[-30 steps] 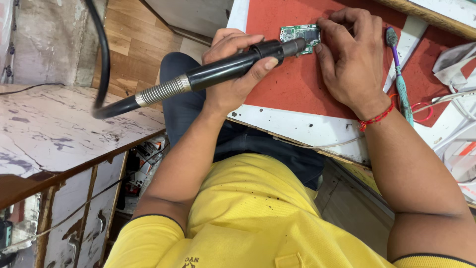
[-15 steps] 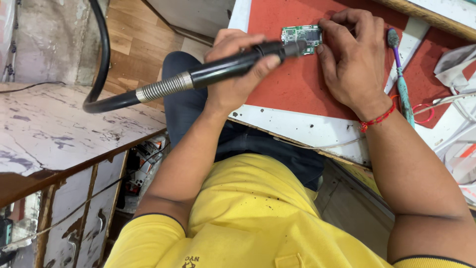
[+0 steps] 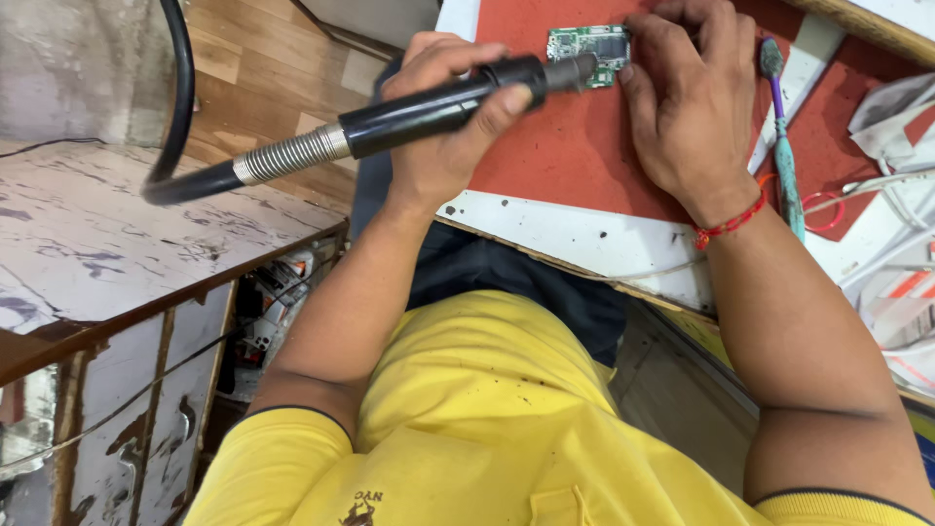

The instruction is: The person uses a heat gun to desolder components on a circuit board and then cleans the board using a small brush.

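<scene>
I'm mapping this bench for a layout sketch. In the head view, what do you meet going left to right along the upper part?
Black hose → metal spring collar → left hand on the black handpiece → green circuit board → right hand → brush → papers.

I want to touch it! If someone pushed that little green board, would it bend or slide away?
The green circuit board looks thin, flat and stiff, so it probably wouldn't bend. It seems light and might slide on the red mat; the right hand presses it, perhaps for that reason.
</scene>
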